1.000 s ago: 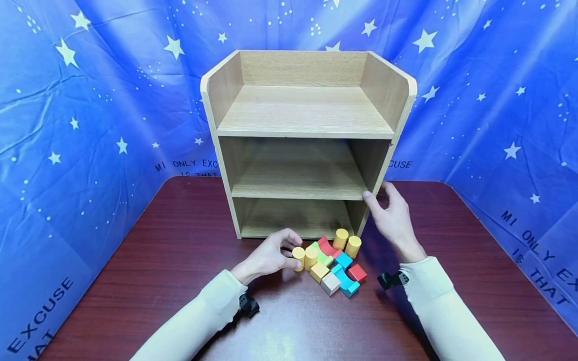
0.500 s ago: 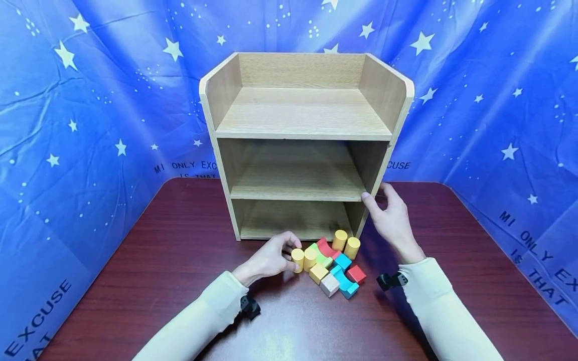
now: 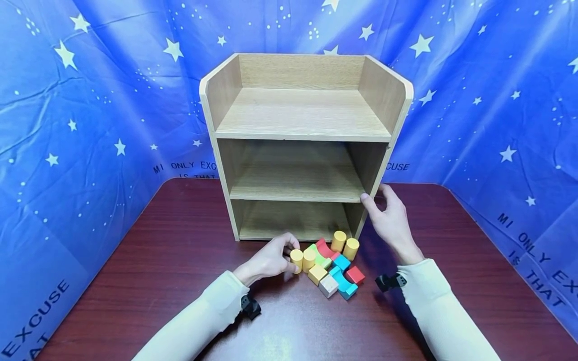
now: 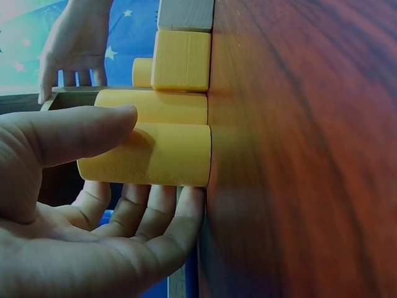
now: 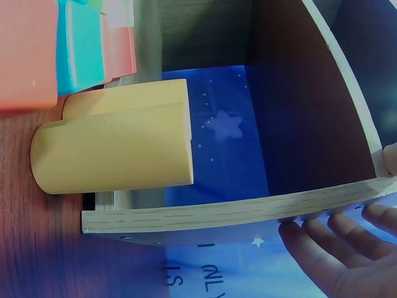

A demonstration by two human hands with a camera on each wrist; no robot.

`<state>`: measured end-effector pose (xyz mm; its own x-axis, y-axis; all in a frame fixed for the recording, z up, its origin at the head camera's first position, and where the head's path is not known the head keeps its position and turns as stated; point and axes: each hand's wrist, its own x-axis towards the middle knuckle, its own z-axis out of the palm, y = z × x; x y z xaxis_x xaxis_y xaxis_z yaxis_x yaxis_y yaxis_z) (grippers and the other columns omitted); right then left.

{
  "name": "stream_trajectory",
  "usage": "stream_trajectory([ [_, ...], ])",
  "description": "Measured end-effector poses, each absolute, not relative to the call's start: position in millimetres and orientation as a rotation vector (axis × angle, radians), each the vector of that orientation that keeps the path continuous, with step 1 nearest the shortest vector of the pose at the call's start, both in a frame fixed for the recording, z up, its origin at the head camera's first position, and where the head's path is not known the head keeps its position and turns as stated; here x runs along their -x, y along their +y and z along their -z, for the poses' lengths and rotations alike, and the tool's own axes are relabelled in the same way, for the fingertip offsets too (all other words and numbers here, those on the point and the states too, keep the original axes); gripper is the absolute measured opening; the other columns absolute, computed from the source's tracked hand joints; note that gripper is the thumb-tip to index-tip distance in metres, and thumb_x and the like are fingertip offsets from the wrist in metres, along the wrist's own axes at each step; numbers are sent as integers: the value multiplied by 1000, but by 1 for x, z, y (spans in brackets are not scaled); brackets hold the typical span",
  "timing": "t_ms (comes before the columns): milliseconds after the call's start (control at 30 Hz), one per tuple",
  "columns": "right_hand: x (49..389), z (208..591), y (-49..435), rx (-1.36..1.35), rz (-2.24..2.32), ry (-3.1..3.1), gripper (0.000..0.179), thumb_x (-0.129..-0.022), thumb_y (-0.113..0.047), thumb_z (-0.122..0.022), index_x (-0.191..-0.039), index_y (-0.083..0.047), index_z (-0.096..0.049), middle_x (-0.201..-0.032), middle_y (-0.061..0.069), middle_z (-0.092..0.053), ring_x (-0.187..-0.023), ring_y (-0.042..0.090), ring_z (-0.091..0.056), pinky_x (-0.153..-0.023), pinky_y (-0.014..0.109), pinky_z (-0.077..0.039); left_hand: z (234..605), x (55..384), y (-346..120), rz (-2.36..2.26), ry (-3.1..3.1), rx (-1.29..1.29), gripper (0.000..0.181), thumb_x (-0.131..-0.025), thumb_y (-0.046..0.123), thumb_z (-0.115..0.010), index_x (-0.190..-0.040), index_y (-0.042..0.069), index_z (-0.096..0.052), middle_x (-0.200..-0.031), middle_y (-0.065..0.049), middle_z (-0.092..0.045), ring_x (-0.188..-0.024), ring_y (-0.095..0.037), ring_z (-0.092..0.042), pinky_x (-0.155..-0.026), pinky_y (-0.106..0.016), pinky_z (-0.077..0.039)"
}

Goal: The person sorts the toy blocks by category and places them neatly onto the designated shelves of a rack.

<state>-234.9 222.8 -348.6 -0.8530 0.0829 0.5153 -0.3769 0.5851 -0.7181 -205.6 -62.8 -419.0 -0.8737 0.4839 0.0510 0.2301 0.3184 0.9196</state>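
My left hand (image 3: 271, 256) holds an upright yellow cylinder block (image 3: 296, 260) at the left end of a block group. In the left wrist view, the thumb lies along that cylinder (image 4: 167, 158) and the fingers curl around its other side. A second yellow cylinder (image 3: 309, 260) stands right beside it. With the thumb at the front edge and fingertips on the outer face, my right hand (image 3: 392, 220) grips the right side panel of a wooden shelf (image 3: 302, 129). The right wrist view shows those fingers (image 5: 310, 248) against the panel.
Green and red arch blocks (image 3: 326, 248), a blue arch (image 3: 344, 285), a yellow block (image 3: 317, 274), a pale wooden block (image 3: 328, 286) and a red block (image 3: 355, 274) lie close together. Two yellow cylinders (image 3: 350, 248) stand before the shelf. A blue starry curtain (image 3: 90, 125) surrounds the table (image 3: 180, 220).
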Motion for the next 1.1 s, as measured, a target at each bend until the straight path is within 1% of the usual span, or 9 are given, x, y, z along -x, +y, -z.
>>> stream_trajectory([
  [200,235,348,222,-239,-1219,-2316,40,-93,-34,-60,-123,-7,-56,-111,10,-62,-102,24,-61,-78,16,-44,418,205,-64,-1572,2362,-646,41,-62,-13,-75,-92,2,-51,-84,-5,-57,-82,-16,-55,-71,-25,-47],
  [400,234,348,222,-239,-1218,-2313,40,-93,-34,-60,-122,-7,-56,-110,10,-62,-101,23,-60,-79,17,-44,419,206,-64,-1598,2340,-657,42,-62,-13,-76,-94,0,-52,-85,-6,-58,-82,-17,-54,-70,-25,-46],
  [533,234,348,223,-235,-1217,-2315,40,-93,-35,-60,-122,-8,-56,-109,9,-62,-100,22,-60,-80,20,-44,418,206,-64,-1569,2356,-663,41,-63,-11,-77,-93,2,-52,-84,-5,-58,-80,-16,-55,-71,-26,-47],
  [700,234,348,222,-240,-1225,-2313,41,-93,-35,-60,-123,-8,-56,-109,9,-62,-100,21,-60,-79,19,-44,417,207,-67,-1529,2379,-677,40,-63,-9,-77,-92,4,-53,-84,-3,-59,-82,-16,-56,-73,-28,-48],
  [1100,234,349,223,-239,-1217,-2310,40,-93,-35,-60,-122,-8,-56,-109,10,-62,-101,23,-61,-79,18,-44,403,209,-73,-1636,2319,-713,38,-63,-13,-73,-91,3,-52,-81,-4,-59,-78,-15,-56,-66,-24,-47],
])
